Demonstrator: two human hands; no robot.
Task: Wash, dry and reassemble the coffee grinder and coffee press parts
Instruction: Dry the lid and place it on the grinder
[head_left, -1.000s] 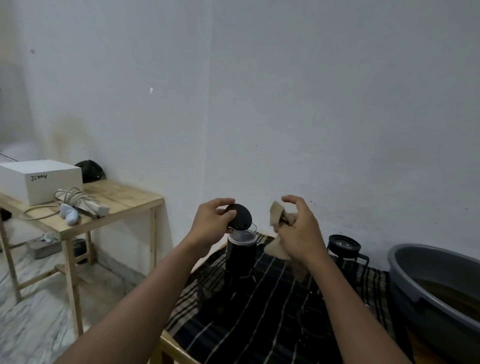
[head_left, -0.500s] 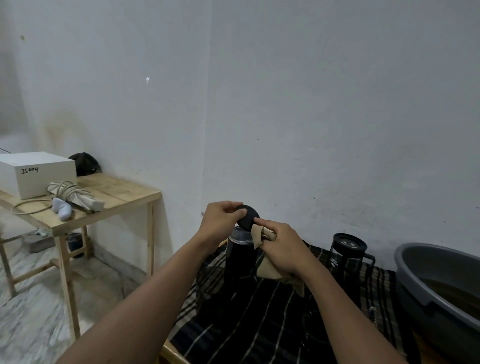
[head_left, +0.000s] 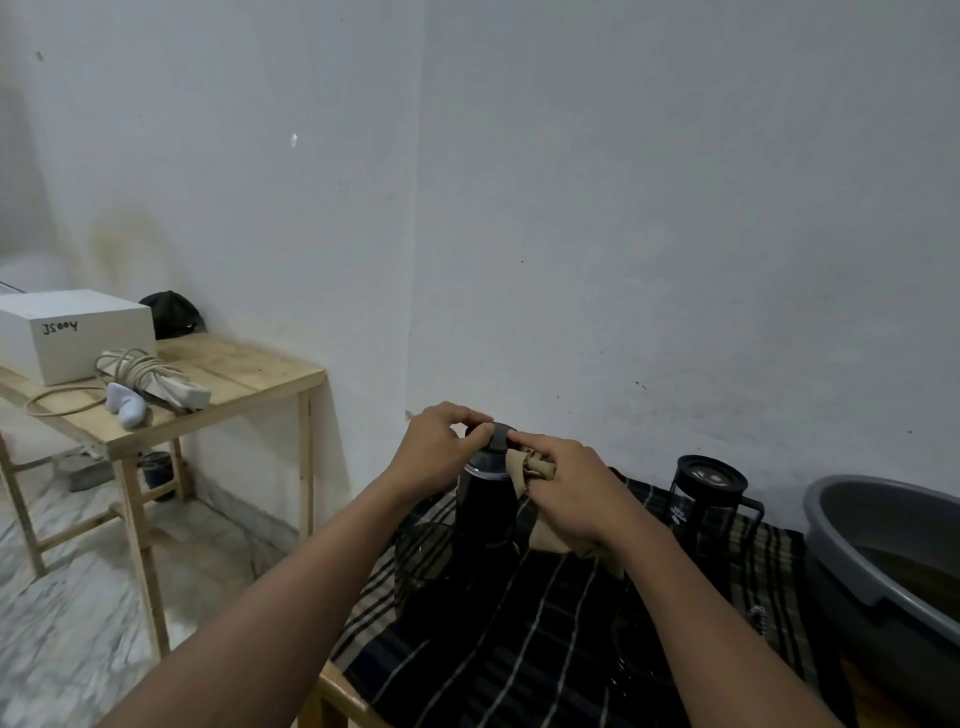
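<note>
A tall black coffee grinder body (head_left: 485, 506) stands upright on a dark striped cloth (head_left: 524, 623). Just above its clear top rim, my left hand (head_left: 441, 451) pinches a small round black lid (head_left: 500, 436) on edge. My right hand (head_left: 563, 491) grips a tan drying rag (head_left: 524, 465) and its fingertips touch the lid from the right. The rag hangs down behind the grinder. A black coffee press (head_left: 707, 493) with a handle stands further right on the cloth.
A grey plastic basin (head_left: 852, 525) with brownish water sits at the far right. To the left stands a wooden side table (head_left: 244, 371) carrying a white box (head_left: 72, 332), a coiled cord with power strip (head_left: 150, 376) and a dark cap (head_left: 171, 312). White walls behind.
My right hand came in from the right with the rag and now touches the lid. The lid moved lower, closer to the grinder's top. The camera tilted slightly.
</note>
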